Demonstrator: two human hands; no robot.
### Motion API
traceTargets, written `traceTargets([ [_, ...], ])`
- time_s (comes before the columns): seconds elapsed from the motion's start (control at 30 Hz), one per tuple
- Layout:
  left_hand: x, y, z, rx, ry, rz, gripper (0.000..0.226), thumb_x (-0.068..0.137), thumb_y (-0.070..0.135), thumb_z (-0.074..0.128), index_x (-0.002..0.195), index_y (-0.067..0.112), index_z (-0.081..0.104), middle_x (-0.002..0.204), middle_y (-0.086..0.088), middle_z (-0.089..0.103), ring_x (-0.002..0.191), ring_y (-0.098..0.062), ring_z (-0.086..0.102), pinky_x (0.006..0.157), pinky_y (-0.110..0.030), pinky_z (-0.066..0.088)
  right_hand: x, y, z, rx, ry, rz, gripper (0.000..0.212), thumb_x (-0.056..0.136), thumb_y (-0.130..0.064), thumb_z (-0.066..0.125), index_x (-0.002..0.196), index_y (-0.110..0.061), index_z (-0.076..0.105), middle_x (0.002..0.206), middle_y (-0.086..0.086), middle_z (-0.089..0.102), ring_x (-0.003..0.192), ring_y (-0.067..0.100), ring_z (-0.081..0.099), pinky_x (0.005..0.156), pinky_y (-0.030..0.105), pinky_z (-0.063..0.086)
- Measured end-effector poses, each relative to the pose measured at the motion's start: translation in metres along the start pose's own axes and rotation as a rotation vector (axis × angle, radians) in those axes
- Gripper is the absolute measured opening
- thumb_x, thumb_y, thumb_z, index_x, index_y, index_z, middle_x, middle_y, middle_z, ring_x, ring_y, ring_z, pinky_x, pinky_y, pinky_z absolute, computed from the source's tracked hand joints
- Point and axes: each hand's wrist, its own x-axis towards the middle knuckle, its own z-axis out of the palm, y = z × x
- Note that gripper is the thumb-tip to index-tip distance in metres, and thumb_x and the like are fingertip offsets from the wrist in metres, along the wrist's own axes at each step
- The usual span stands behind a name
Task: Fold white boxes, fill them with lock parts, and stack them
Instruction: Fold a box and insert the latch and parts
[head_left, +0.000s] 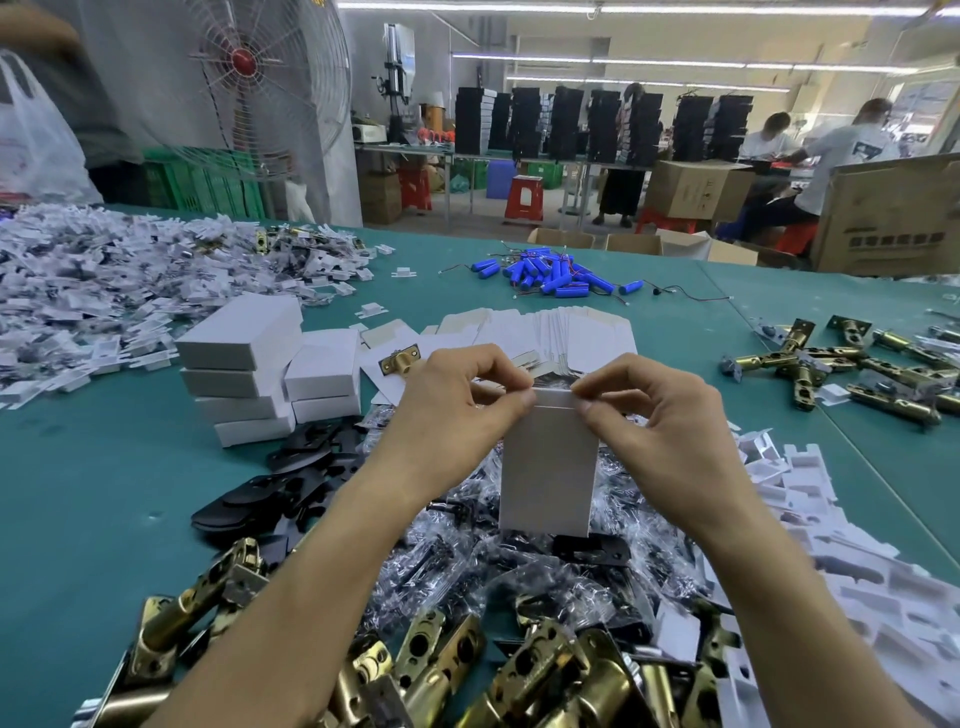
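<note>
I hold a white box upright above the table's middle. My left hand pinches its top flap at the left corner, and my right hand pinches the same flap at the right corner. A stack of closed white boxes stands to the left. Flat unfolded box blanks lie fanned behind my hands. Brass latch parts lie piled at the near edge, black plates to the left, and clear bags of screws under the box.
A big heap of white plastic inserts covers the far left of the green table. More inserts lie at the right. Blue batteries sit far centre, brass latches far right. People work at benches behind.
</note>
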Motion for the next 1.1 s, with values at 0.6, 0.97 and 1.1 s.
traceTargets([
  [0.6, -0.002, -0.009, -0.001, 0.12, -0.086, 0.096, 0.026, 0.074, 0.019, 0.088, 0.097, 0.027, 0.078, 0.102, 0.021, 0.07, 0.1, -0.001, 0.067, 0.09, -0.019, 0.053, -0.002, 0.014, -0.007, 0.133, -0.127, -0.022, 0.026, 0.081, -0.003, 0.076, 0.089, -0.028, 0.075, 0.102, -0.008, 0.073, 0.09, 0.011, 0.071, 0.077, 0.025, 0.057],
  [0.97, -0.004, -0.006, 0.006, 0.17, -0.104, 0.094, 0.022, 0.079, 0.018, 0.085, 0.099, 0.026, 0.079, 0.096, 0.025, 0.065, 0.096, 0.009, 0.062, 0.082, -0.001, 0.042, -0.004, 0.022, -0.009, 0.27, -0.253, 0.126, 0.023, 0.087, -0.002, 0.071, 0.096, -0.022, 0.073, 0.1, -0.002, 0.074, 0.081, 0.029, 0.072, 0.073, 0.035, 0.058],
  [1.1, -0.003, -0.005, 0.003, 0.106, -0.134, -0.038, 0.03, 0.087, 0.028, 0.077, 0.112, 0.039, 0.066, 0.106, 0.021, 0.063, 0.089, 0.011, 0.064, 0.069, -0.007, 0.049, -0.004, 0.016, -0.007, 0.308, -0.139, 0.119, 0.025, 0.086, 0.001, 0.07, 0.094, -0.022, 0.074, 0.09, -0.004, 0.074, 0.075, 0.019, 0.072, 0.062, 0.031, 0.061],
])
